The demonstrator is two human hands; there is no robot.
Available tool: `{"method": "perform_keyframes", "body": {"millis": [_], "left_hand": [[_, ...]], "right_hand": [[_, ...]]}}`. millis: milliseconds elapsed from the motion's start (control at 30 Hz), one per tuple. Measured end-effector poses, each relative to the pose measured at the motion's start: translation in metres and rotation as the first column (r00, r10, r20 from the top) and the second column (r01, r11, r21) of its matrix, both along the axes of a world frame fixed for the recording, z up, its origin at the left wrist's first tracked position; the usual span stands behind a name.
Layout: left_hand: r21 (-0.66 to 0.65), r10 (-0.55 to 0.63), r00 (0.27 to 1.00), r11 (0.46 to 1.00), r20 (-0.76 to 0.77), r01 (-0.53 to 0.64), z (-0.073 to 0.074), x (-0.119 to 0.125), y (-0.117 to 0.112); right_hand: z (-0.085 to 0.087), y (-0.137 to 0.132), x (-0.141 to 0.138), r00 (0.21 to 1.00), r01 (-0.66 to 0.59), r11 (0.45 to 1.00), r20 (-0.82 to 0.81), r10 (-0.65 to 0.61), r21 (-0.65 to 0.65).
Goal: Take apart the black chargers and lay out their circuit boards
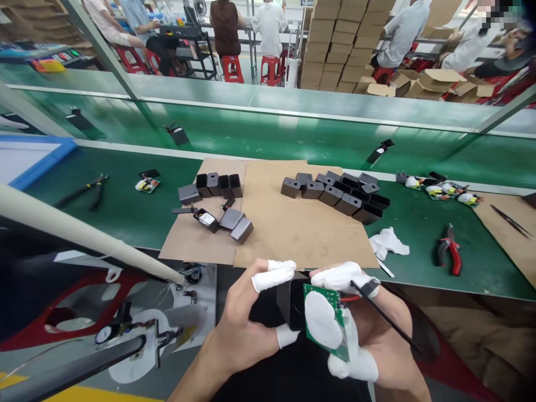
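Observation:
My left hand [247,318], with white finger cots, grips a small black plastic housing [288,304] low in the middle of the view. My right hand [364,329], also in white cots, pinches a green circuit board [330,321] with red wires against the open side of that housing, and a thin black strip [385,318] lies across its fingers. Both hands are held over my lap, in front of the bench edge. Farther off on brown cardboard [288,229] lie two groups of the same black housings [339,195], some of them open.
Red-handled pliers [450,254] and a white cloth [389,243] lie right of the cardboard; black pliers [90,190] lie at left. More circuit boards [444,190] sit at far right. A press fixture [138,324] stands at lower left. Seated people and stacked cartons fill the background.

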State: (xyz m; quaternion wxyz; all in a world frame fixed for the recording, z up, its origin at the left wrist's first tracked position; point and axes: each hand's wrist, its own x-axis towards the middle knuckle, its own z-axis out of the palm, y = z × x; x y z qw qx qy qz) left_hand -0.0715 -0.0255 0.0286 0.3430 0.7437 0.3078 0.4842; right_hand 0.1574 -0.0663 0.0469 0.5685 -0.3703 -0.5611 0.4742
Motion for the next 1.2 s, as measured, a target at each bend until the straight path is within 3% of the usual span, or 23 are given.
{"method": "perform_keyframes", "body": {"millis": [400,733,867,1067,1200], "left_hand": [[0.042,-0.048,0.999,0.998,0.015,0.047,0.0,0.006,0.005],[0.026,-0.03,0.999,0.999,0.011,0.03,0.0,0.007,0.004],[0.002,-0.048,0.998,0.999,0.033,0.048,0.0,0.007,0.004],[-0.024,-0.066,0.997,0.997,0.046,0.067,0.002,0.007,0.006],[-0.102,-0.069,0.993,0.992,0.096,0.079,-0.005,0.011,0.0]], "right_hand": [[0.004,0.008,-0.005,0.992,-0.042,0.998,0.119,0.037,0.037],[0.017,0.016,-0.009,0.972,-0.025,0.994,0.234,0.0,0.105],[0.015,0.017,-0.01,0.961,-0.009,0.993,0.274,-0.024,0.121],[0.007,0.016,-0.012,0.959,-0.018,0.999,0.283,0.005,0.045],[0.005,0.013,-0.011,0.945,0.014,1.0,0.325,-0.017,0.013]]}}
